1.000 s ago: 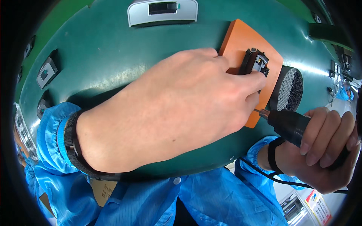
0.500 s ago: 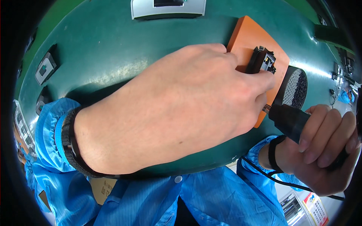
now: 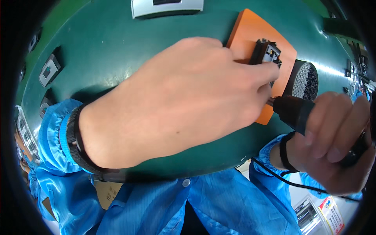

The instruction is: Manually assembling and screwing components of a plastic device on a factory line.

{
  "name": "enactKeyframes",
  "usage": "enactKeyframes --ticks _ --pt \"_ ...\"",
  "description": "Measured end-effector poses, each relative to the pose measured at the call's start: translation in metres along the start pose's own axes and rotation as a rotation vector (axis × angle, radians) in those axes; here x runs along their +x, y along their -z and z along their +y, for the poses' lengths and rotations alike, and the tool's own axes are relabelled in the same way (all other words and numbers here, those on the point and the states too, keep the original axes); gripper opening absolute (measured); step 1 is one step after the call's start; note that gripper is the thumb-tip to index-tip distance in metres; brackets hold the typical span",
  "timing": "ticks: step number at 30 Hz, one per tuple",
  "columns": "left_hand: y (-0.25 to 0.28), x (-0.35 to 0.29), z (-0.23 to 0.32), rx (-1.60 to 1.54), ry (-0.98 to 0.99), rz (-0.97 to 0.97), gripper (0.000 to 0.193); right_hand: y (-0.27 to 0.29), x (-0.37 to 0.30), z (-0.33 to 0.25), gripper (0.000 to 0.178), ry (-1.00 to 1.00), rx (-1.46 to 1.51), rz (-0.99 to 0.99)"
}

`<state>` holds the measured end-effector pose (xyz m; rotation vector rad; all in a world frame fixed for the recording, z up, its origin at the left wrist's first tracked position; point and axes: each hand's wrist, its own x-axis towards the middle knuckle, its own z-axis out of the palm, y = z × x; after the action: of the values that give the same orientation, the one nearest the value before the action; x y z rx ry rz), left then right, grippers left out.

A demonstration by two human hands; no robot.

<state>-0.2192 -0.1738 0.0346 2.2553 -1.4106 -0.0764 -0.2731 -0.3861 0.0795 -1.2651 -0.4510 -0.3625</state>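
My left hand (image 3: pixel 207 86) reaches across to an orange block (image 3: pixel 250 27), its fingers closed around a small black part with metal contacts (image 3: pixel 268 53) that sits on the block. The back of the hand hides much of that part. In my right hand (image 3: pixel 333 133) is a black corded electric screwdriver (image 3: pixel 291 111), held sideways. Its bit points left, close to my left fingers at the block's lower side; what the tip touches is hidden. Beside the block stands a dark oval tray (image 3: pixel 305 80) with small screws sorted in light and black halves.
Grey-and-black housings (image 3: pixel 50 70) lie along the left side of the green table (image 3: pixel 117 47). Another silver housing (image 3: pixel 168 8) is at the far edge. The screwdriver's black cord (image 3: pixel 290 181) runs below my right wrist. More parts (image 3: pixel 352 74) lie at the far right.
The whole view has shifted a little, with both hands, block and tray appearing slightly higher. Both hands keep their hold, and the screwdriver stays at the same place by the block.
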Motion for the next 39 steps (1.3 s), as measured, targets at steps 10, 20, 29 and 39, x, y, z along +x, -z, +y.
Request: enactKeyframes --ticks 10,20,29,39 --pt "0.015 0.016 -0.001 -0.099 -0.032 -0.080 0.066 0.070 0.010 -0.045 0.025 0.080 -0.206 0.141" --pt "0.014 0.027 -0.001 -0.090 -0.027 -0.065 0.066 0.087 0.012 -0.039 0.025 0.033 -0.268 -0.015" --pt "0.017 0.030 0.000 -0.093 -0.049 -0.067 0.064 0.067 0.006 -0.033 0.018 0.014 -0.349 0.146" --pt "0.006 0.009 -0.010 -0.102 -0.080 -0.015 0.066 0.052 0.008 -0.069 0.020 0.040 -0.169 0.155"
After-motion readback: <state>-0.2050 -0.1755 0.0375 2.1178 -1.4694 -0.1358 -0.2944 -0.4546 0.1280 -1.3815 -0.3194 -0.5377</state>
